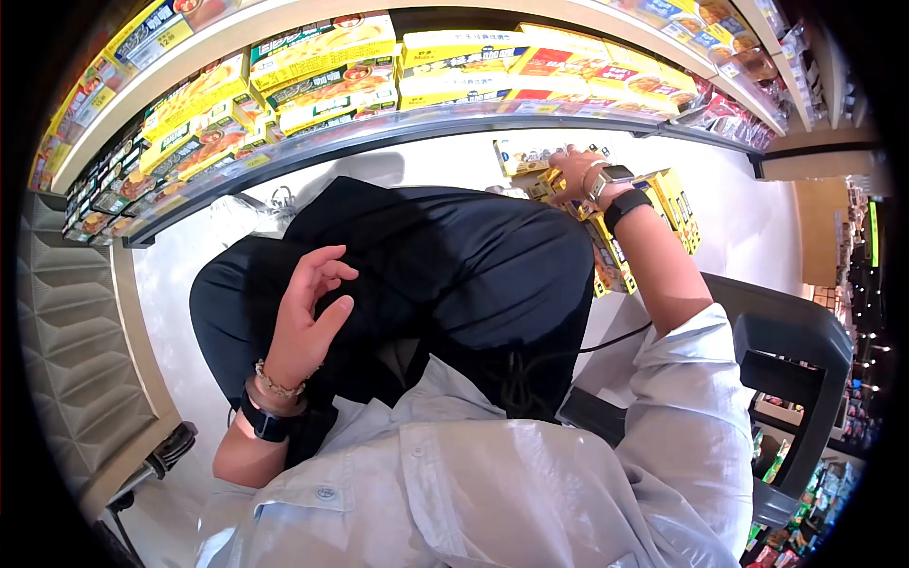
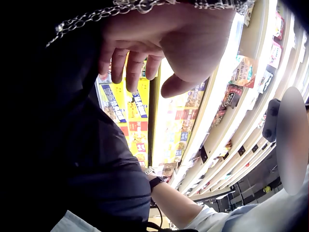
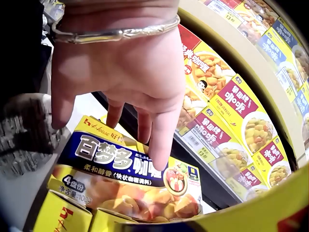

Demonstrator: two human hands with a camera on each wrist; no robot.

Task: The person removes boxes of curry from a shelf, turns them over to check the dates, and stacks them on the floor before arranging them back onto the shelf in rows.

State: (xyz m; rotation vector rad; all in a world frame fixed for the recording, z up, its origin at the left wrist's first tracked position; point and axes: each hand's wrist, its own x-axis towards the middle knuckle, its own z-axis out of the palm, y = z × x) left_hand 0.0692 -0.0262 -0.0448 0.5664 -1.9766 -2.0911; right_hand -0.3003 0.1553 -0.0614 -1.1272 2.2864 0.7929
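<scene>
My left hand (image 1: 312,308) hangs above my dark-trousered lap, palm turned inward and fingers loosely bent, holding nothing. In the left wrist view, the same hand (image 2: 169,48) shows bare fingers against the shelves. My right hand (image 1: 579,180) reaches down to yellow boxes (image 1: 674,204) on the floor beside my knee. Seen from the right wrist, that hand (image 3: 120,72) has its fingers extended over a yellow and blue curry box (image 3: 116,164); one fingertip overlaps its front, and two others end at its top edge. Whether they press on it is unclear.
A shelf (image 1: 454,123) of stacked yellow, red and green boxes curves across the front. A dark plastic frame (image 1: 833,350) stands at my right. Grey padded panelling (image 1: 76,331) is at the left. White floor shows between the shelf and my knees.
</scene>
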